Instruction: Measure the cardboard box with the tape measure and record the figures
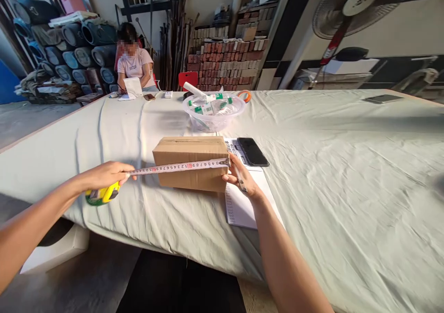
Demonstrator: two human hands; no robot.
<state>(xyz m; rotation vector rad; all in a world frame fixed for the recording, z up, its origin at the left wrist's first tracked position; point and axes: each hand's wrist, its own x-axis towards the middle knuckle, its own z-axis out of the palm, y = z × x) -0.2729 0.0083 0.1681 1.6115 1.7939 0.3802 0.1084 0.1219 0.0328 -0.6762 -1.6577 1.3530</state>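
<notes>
A closed brown cardboard box (190, 179) lies on the cloth-covered table in front of me. Across its near side stretches the white blade of a tape measure (173, 168), running past the box's left edge. My left hand (104, 175) pinches the blade left of the box, and the yellow and green case (103, 194) hangs just under that hand. At the box's right edge, my right hand (243, 179) grips the blade's metal end against the cardboard. A slim, pale, pen-like stick (240, 178) is also held between the right hand's fingers.
Right of the box, a black phone (253, 151) rests on printed papers (248, 206). Behind it stands a clear plastic basin (215, 119) of bottles, with orange tape (244, 95) nearby. A person (135, 65) sits at the far left edge; a dark tablet-like slab (383, 99) lies far right.
</notes>
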